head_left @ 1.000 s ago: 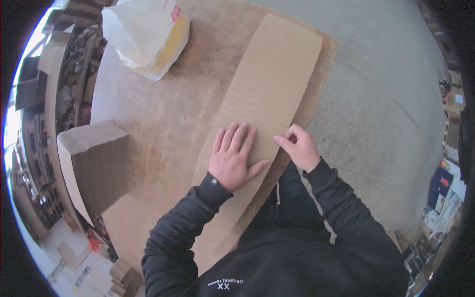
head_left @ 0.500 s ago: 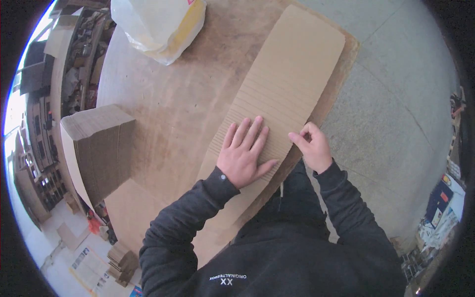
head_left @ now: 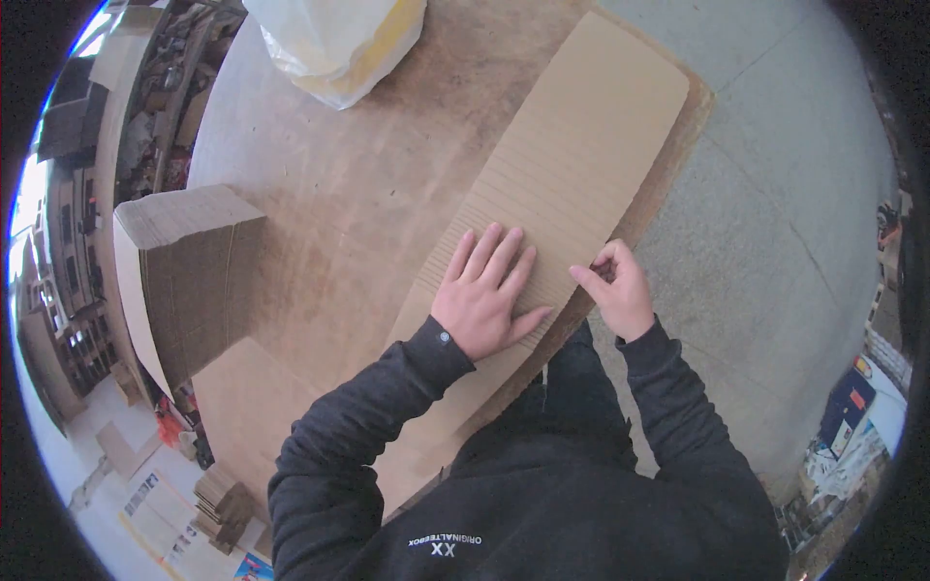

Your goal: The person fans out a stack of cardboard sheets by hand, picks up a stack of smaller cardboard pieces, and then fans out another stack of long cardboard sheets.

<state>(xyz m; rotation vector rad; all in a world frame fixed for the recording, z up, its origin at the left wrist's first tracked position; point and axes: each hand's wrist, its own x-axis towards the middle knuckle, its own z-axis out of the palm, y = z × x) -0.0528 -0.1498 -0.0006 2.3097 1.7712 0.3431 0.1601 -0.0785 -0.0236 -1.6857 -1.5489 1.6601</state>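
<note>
Fingers of the left hand (head_left: 482, 302) are spread flat, pinning the long tan corrugated cardboard sheet (head_left: 572, 165) to the round wooden table (head_left: 339, 194), while the right hand (head_left: 616, 290) pinches its edge at 3 o'clock. Stacked cardboard (head_left: 189, 276) sits at 9, and the white-and-yellow plastic bag (head_left: 334, 39) out at 11.

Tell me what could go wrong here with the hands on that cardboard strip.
The cardboard strip hangs past the table edge near the person, so it may tip or slide if the flat left hand lifts. The right hand pinches the strip's edge, which could crease or cut a finger. The tall cardboard stack sits near the table's left rim and might topple if bumped.
</note>
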